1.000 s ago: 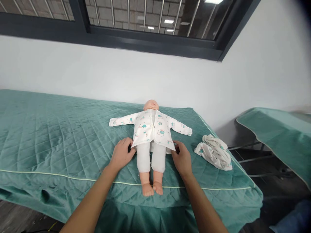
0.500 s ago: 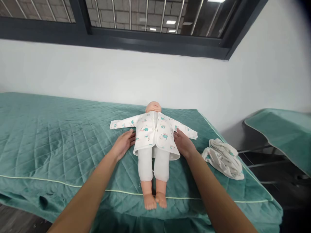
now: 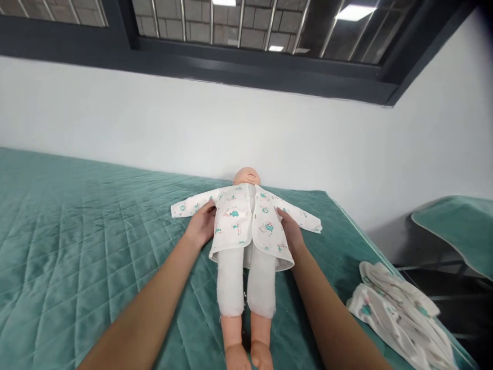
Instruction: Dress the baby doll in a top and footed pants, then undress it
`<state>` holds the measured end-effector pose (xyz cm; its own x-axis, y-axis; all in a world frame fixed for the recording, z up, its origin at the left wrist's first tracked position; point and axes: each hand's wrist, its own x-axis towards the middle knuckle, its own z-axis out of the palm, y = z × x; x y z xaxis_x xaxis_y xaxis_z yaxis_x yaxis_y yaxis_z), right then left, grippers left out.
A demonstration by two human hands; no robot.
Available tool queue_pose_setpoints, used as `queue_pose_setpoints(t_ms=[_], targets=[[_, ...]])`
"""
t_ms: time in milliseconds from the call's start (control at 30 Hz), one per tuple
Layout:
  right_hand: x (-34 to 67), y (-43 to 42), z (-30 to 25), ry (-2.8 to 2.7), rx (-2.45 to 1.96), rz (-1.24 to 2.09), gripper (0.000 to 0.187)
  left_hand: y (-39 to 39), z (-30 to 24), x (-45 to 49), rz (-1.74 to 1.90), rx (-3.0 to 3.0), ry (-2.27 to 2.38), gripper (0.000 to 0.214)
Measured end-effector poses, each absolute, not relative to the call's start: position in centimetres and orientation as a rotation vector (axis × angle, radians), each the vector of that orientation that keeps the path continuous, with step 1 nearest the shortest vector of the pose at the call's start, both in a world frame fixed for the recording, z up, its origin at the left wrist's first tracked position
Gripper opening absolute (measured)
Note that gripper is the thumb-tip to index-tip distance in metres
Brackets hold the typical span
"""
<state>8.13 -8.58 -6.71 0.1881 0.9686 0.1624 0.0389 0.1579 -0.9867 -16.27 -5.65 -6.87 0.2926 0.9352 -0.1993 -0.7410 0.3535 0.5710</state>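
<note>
I have the left hand point(image 3: 202, 226) and right hand point(image 3: 290, 228) part-curled beside the baby doll point(image 3: 262, 285) lying on the green quilted cover point(image 3: 96, 246), grip hidden from me; under its limp jacket point(image 3: 233, 226), I'd cradle the probably light, soft torso.

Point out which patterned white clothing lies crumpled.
The patterned clothing near the right edge of the green cover, bunched in a heap. The jacket between the left hand and right hand lies spread over the doll, sleeves outstretched.
</note>
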Motion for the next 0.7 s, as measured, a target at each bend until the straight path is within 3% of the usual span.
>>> queue_pose_setpoints(t_ms=[167,433,567,700], targets=[[9.3,-8.9,-6.7,-0.971,-1.003,1.208,0.041,-4.4,-7.3,-18.2,1.281,0.252,0.537,0.032],[14.3,-8.3,-8.0,-0.55,-0.846,1.11,0.009,-2.4,-8.2,-21.7,1.819,0.286,0.927,0.016],[16.5,-8.7,-8.3,-0.517,-1.044,0.771,0.023,-2.5,-8.2,-22.2,1.936,0.391,1.122,0.014],[13.9,-9.8,-7.6,-0.582,-1.253,0.372,0.065,-4.0,-7.5,-21.5,2.075,0.549,1.331,0.028]])
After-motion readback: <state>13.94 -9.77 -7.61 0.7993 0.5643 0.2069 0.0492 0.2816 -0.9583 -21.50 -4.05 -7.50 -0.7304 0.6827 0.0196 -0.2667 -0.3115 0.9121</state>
